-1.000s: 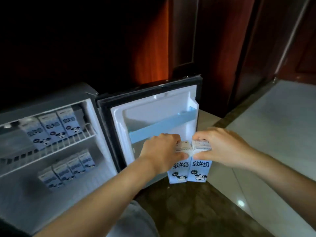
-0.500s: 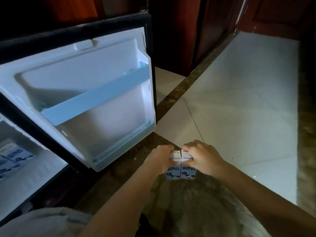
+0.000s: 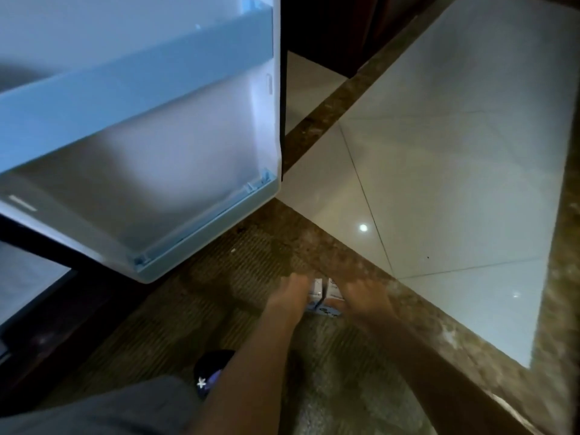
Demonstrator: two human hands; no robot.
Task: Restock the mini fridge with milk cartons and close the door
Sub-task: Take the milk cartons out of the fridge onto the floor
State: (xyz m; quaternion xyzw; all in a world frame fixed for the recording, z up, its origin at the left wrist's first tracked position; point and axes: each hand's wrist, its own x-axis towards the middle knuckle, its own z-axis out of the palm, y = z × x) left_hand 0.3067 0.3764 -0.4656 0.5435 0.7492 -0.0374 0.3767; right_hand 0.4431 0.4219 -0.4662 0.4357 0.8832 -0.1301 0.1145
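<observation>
Two small white-and-blue milk cartons stand side by side low over the dark floor, the left carton [image 3: 314, 293] and the right carton [image 3: 333, 298]. My left hand [image 3: 290, 295] grips the left carton from its left side. On the right carton's right side, my right hand [image 3: 365, 296] holds it. Both hands are blurred. The mini fridge's open door [image 3: 175, 164] fills the upper left, with a pale blue shelf rail [image 3: 131, 73] across its white inner face. The fridge interior is almost out of view at the far left.
Dark brown marble floor [image 3: 194, 309] lies under the door and hands, bordered by pale glossy tiles [image 3: 455, 152] to the right. Dark wooden cabinetry [image 3: 345, 26] stands behind the door. My grey-clad knee [image 3: 110, 409] and a dark shoe [image 3: 210, 375] sit at the bottom.
The view has tilted further down and toward the floor; the fridge shelves have left the frame. Both hands with the two cartons have dropped from door height to near the floor.
</observation>
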